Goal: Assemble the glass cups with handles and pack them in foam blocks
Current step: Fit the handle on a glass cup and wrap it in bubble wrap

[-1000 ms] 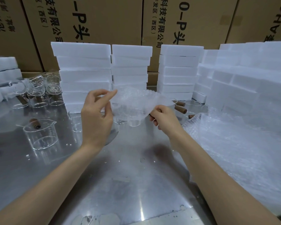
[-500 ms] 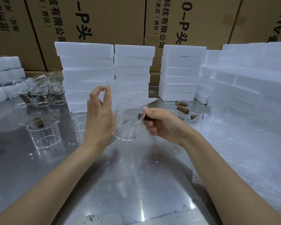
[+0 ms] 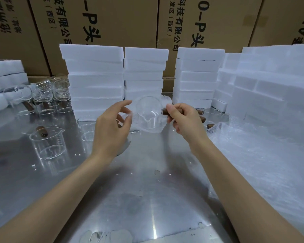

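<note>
Bare shiny tabletop (image 3: 147,199) nearest, below the held glass cup (image 3: 148,114). Above it, right hand (image 3: 184,120) pinching the brown wooden handle (image 3: 167,111), cup now tipped on its side in the air with the mouth facing back, not hanging upright as half a second ago. Left hand (image 3: 111,130) just left of the cup, fingers spread and loose, holding nothing, no longer pinched tight. Bubble wrap gone from the hands; wrap pile (image 3: 261,163) right of the cup. Looks like a check of the joined handle before packing. Another cup (image 3: 47,142) left of it. Foam blocks (image 3: 95,79) stacked behind.
</note>
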Demonstrator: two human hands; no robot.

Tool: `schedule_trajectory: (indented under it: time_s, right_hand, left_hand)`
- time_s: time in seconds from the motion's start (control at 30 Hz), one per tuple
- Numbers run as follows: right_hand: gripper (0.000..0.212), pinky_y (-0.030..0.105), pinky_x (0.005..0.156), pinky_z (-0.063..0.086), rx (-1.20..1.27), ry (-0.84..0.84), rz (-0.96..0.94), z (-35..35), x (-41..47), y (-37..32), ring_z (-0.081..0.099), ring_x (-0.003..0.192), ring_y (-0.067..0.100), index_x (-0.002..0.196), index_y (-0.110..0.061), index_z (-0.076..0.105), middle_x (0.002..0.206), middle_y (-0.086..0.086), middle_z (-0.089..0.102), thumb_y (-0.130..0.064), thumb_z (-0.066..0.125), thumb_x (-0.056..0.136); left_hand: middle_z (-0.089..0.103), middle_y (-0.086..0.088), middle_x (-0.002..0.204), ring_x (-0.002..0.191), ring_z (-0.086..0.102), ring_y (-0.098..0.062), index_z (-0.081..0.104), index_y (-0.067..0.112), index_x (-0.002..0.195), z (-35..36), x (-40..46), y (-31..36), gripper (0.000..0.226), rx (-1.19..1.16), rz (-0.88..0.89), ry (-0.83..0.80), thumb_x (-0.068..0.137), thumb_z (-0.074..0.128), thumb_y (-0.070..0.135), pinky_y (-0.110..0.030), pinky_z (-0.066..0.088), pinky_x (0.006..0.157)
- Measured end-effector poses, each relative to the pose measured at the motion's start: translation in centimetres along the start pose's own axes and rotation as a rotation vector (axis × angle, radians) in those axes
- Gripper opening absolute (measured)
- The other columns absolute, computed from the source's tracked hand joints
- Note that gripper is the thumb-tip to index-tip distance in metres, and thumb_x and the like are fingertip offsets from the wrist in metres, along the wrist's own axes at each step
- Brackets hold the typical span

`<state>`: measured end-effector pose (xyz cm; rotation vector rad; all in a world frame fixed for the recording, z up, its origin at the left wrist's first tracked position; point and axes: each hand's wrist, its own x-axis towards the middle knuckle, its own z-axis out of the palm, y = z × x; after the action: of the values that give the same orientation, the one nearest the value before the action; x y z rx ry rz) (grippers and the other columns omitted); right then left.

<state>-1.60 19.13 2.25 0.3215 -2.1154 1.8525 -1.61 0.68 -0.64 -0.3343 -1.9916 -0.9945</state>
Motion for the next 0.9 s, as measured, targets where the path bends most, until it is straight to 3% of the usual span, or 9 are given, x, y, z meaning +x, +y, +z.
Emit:
schedule_trajectory:
  time_s: [0.1,0.17,0.27,0.33,0.43,0.5,0.57,0.77,0.9]
  right_hand:
    - [0.013,0.006,0.053,0.037,-0.059,0.117,-0.125,0.3,-0.1,0.1,0.054,0.054,-0.007,0.082,-0.017,0.058,0.068,-0.012,0.062,-0.023,0.055,0.094]
    - [0.010,0.004,0.059,0.039,-0.074,0.158,-0.184,0.3,-0.2,0.2,0.058,0.064,-0.006,0.083,-0.020,0.055,0.075,-0.012,0.064,-0.020,0.055,0.093]
    - [0.017,0.006,0.063,0.041,-0.053,0.201,-0.225,0.3,-0.3,0.0,0.060,0.069,-0.003,0.079,-0.026,0.052,0.079,-0.010,0.064,-0.018,0.054,0.094]
    - [0.017,0.009,0.061,0.040,0.003,0.213,-0.196,0.3,-0.2,-0.1,0.058,0.065,-0.006,0.079,-0.025,0.051,0.079,-0.009,0.064,-0.017,0.053,0.094]
    - [0.013,0.015,0.058,0.035,0.035,0.196,-0.078,0.2,-0.1,0.0,0.051,0.050,-0.008,0.082,-0.020,0.052,0.076,-0.005,0.062,-0.018,0.051,0.096]
    - [0.015,0.018,0.058,0.033,0.032,0.170,-0.004,0.2,0.0,0.2,0.048,0.047,-0.006,0.082,-0.019,0.053,0.073,-0.005,0.061,-0.020,0.050,0.096]
    - [0.016,0.019,0.055,0.034,0.041,0.136,0.072,0.3,-0.1,0.3,0.046,0.050,-0.001,0.082,-0.020,0.054,0.071,-0.005,0.059,-0.023,0.049,0.097]
    - [0.019,0.017,0.038,0.027,0.379,0.005,0.344,-0.2,-0.1,-0.3,0.036,0.040,0.006,0.078,-0.017,0.052,0.063,-0.002,0.049,-0.025,0.050,0.096]
    - [0.023,0.017,0.040,0.022,0.425,-0.168,0.399,-0.4,-0.3,-0.7,0.032,0.042,0.007,0.073,-0.017,0.050,0.058,-0.004,0.046,-0.024,0.051,0.095]
  left_hand:
    - [0.061,0.019,0.080,0.066,0.054,-0.006,0.067,0.021,0.108,-0.1,0.0,0.5,0.021,-0.086,-0.041,0.038,0.088,0.067,0.015,-0.006,0.042,0.064]
    - [0.062,0.017,0.076,0.063,0.054,-0.012,0.068,0.024,0.096,-0.1,0.0,0.8,0.010,-0.120,-0.086,0.056,0.087,0.068,0.019,-0.014,0.044,0.064]
    - [0.062,0.015,0.073,0.059,0.054,-0.007,0.066,0.026,0.086,0.0,0.1,0.7,0.005,-0.148,-0.151,0.072,0.088,0.068,0.022,-0.016,0.043,0.061]
    - [0.060,0.012,0.076,0.061,0.052,-0.002,0.063,0.026,0.090,0.1,0.1,0.5,0.011,-0.135,-0.168,0.052,0.087,0.066,0.016,-0.011,0.042,0.060]
    - [0.053,0.006,0.099,0.078,0.050,-0.003,0.058,0.022,0.109,0.2,-0.2,-0.2,0.034,-0.034,-0.144,-0.034,0.080,0.064,0.004,-0.011,0.039,0.070]
    - [0.043,0.009,0.112,0.089,0.047,-0.005,0.053,0.020,0.123,0.2,-0.5,-0.5,0.051,0.058,-0.066,-0.113,0.078,0.062,-0.001,-0.015,0.038,0.079]
    - [0.043,0.012,0.114,0.098,0.047,-0.006,0.053,0.020,0.126,0.3,-0.7,-0.8,0.053,0.123,0.035,-0.185,0.079,0.060,-0.003,-0.022,0.039,0.085]
    - [0.068,0.008,0.090,0.083,0.061,-0.011,0.072,0.021,0.093,0.0,-0.8,-0.9,0.007,0.189,0.128,-0.373,0.087,0.069,0.024,-0.035,0.050,0.075]
    - [0.065,0.013,0.085,0.079,0.057,-0.004,0.075,0.025,0.087,0.2,-0.8,-0.7,0.032,0.319,0.110,-0.671,0.086,0.058,0.051,-0.031,0.047,0.072]
